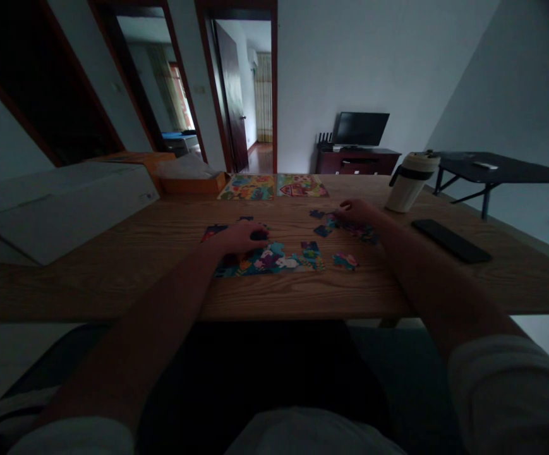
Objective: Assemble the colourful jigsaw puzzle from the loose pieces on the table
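Observation:
A partly joined jigsaw puzzle (278, 259) with dark blue, teal and white animal shapes lies on the wooden table. My left hand (242, 237) rests over its left part, thumb and forefinger curved apart, covering some of the picture. Farther right, my right hand (357, 212) reaches over a heap of loose puzzle pieces (362, 232), its fingers bent down and closed at a dark piece by the heap's far edge. Single pieces lie nearby: a dark one (322, 230) left of the heap and a pinkish one (345, 261) closer to me.
Two colourful picture sheets (247, 188) lie at the table's far edge. An orange box (193, 183) and a long white box (66, 208) stand on the left. To the right are a cream tumbler (409, 183) and a black phone (450, 240). A television (362, 129) stands beyond.

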Demonstrator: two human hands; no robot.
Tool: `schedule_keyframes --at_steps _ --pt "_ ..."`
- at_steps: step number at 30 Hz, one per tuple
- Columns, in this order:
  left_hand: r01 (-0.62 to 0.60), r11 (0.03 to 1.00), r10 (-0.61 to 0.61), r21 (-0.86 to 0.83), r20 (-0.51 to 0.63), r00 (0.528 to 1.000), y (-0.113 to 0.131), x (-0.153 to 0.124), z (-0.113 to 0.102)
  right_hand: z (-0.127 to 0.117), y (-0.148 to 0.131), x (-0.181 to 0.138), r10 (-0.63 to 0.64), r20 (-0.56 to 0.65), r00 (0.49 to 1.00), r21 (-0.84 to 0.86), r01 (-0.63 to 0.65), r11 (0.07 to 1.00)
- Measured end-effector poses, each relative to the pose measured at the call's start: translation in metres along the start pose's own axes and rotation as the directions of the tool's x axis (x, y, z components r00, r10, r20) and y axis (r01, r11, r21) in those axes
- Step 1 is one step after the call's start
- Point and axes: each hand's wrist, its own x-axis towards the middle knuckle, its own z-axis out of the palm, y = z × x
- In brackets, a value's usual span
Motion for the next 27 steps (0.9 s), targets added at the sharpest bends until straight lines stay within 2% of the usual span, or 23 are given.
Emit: schedule_keyframes --at_steps 4,8,10,13,19,22,24,27 --pt "0.009 1.0 -0.009 -0.01 0.007 1.0 -0.002 0.001 0.0 -0.012 0.011 0.0 0.096 -0.06 0.994 -0.024 -0.097 0.995" --pt "0.005 1.0 -0.005 -0.006 0.008 1.0 -0.003 0.0 0.0 -0.011 0.016 -0.007 0.083 -0.111 0.99 -0.15 -0.099 0.984" --pt "0.011 1.0 -0.011 -0.01 0.007 1.0 -0.003 0.0 0.0 -0.008 0.014 -0.01 0.057 -0.096 0.994 -0.204 -0.076 0.976" --pt "-0.002 1.0 0.002 -0.012 0.013 1.0 -0.002 0.0 -0.001 -0.009 0.009 -0.011 0.03 -0.011 0.999 -0.208 -0.032 0.978" --pt "-0.02 1.0 0.02 0.006 0.011 1.0 -0.001 0.0 -0.003 -0.041 0.02 -0.01 0.055 -0.006 0.998 -0.198 -0.056 0.979" --pt "-0.024 1.0 0.024 0.009 0.012 1.0 -0.002 0.0 -0.003 -0.05 0.025 -0.016 0.023 0.012 1.0 -0.183 -0.02 0.983" --pt "-0.024 1.0 0.024 0.014 0.011 1.0 -0.003 0.001 -0.003 -0.045 0.021 -0.02 -0.026 0.017 1.0 -0.177 0.028 0.984" --pt "-0.011 1.0 0.011 0.016 0.009 1.0 -0.001 0.0 -0.003 -0.024 0.005 -0.025 -0.118 0.017 0.993 -0.18 0.119 0.976"
